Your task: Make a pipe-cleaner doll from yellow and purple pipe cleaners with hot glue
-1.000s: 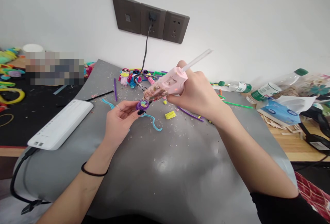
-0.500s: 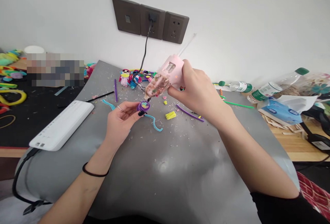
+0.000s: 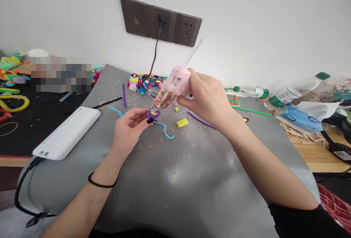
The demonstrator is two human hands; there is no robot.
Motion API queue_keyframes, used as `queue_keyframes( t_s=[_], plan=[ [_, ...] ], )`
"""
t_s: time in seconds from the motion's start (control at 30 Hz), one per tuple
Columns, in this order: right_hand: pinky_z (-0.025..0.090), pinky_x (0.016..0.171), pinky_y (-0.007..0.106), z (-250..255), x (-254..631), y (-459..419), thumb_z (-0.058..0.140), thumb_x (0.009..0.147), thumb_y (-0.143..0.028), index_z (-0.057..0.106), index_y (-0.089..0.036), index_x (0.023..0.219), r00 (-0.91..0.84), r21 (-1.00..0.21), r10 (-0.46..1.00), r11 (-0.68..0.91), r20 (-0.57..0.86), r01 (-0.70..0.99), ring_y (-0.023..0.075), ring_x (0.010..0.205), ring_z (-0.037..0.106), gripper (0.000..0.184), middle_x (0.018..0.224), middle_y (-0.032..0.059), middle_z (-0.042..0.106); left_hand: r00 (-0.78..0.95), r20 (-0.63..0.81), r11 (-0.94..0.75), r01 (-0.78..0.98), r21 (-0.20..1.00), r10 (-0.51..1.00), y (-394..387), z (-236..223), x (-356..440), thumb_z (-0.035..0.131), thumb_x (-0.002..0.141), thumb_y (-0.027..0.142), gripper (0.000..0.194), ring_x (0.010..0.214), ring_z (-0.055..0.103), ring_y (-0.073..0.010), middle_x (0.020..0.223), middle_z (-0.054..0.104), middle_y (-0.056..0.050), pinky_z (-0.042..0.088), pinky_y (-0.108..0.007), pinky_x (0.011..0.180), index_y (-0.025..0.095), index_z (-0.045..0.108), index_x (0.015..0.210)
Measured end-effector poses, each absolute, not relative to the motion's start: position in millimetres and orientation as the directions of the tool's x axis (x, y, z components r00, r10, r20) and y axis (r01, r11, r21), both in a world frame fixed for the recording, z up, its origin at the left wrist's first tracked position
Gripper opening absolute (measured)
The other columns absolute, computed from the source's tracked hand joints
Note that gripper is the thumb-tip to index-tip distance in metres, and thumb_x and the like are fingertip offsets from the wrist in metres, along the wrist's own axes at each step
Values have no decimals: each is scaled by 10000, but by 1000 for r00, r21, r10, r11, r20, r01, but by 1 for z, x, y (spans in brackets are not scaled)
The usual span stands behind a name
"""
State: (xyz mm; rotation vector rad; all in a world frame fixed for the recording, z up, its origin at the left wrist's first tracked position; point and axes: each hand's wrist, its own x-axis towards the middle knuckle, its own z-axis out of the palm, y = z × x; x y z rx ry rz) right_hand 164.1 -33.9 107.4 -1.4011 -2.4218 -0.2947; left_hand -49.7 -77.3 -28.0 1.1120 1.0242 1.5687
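Pinched in the fingers of my left hand (image 3: 130,124) is a small round purple piece (image 3: 153,113) with a pale multicoloured middle. My right hand (image 3: 207,97) is wrapped round a pink glue gun (image 3: 172,86), its front smeared brown. A clear glue stick (image 3: 193,52) sticks out of the gun's back end. The gun points down and left, its nozzle at the purple piece; whether they touch I cannot tell. Light-blue pipe cleaner (image 3: 165,130) shows on both sides of my left hand. A yellow fuzzy piece (image 3: 182,123) lies on the grey mat (image 3: 170,194) nearby.
Small pipe-cleaner dolls (image 3: 134,83) stand at the back by the wall. A white power bank (image 3: 67,133) with a cable lies left. Purple (image 3: 124,96) and green pipe cleaners (image 3: 253,111) are scattered about. Right are plastic bottles (image 3: 285,97) and a tissue pack (image 3: 300,118). Wall sockets (image 3: 161,20) hold a plug.
The glue gun has tilted more upright and shifted slightly left, its nozzle coming down onto or over the middle of the purple piece. My left hand has stayed almost still.
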Motion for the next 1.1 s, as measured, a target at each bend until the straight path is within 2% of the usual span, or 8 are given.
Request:
queue_keyframes(
  t_s=[0.2, 0.43, 0.83, 1.1],
  plan=[
    [301, 706, 343, 106, 165, -32, 558, 870, -206, 555, -154, 1160, -472, 40, 790, 498, 391, 866, 241, 783, 537, 295, 885, 97, 644, -161, 187, -216, -184, 959, 969, -79, -26, -49, 950, 689, 417, 379, 814, 756, -210, 887, 805, -60, 668, -347, 753, 188, 790, 945],
    [299, 682, 340, 107, 163, -36, 567, 883, -214, 538, -162, 1135, -484, 81, 787, 493, 382, 866, 241, 743, 533, 259, 846, 93, 640, -160, 178, -198, -121, 973, 971, -79, -27, -49, 926, 691, 477, 422, 839, 758, -235, 913, 802, -77, 675, -385, 770, 189, 772, 959],
    [308, 699, 339, 105, 165, -34, 566, 885, -181, 524, -156, 1167, -514, 116, 778, 510, 360, 853, 232, 755, 534, 286, 853, 87, 626, -162, 173, -199, -161, 967, 972, -79, -25, -48, 939, 686, 434, 399, 838, 760, -227, 908, 805, -72, 675, -363, 758, 187, 777, 953],
    [313, 696, 336, 105, 165, -34, 556, 877, -167, 525, -165, 1165, -529, 138, 763, 518, 371, 844, 237, 772, 547, 290, 849, 83, 632, -159, 170, -191, -130, 973, 973, -79, -25, -49, 934, 679, 474, 425, 845, 765, -239, 916, 807, -79, 680, -383, 773, 190, 775, 953]
  ],
)
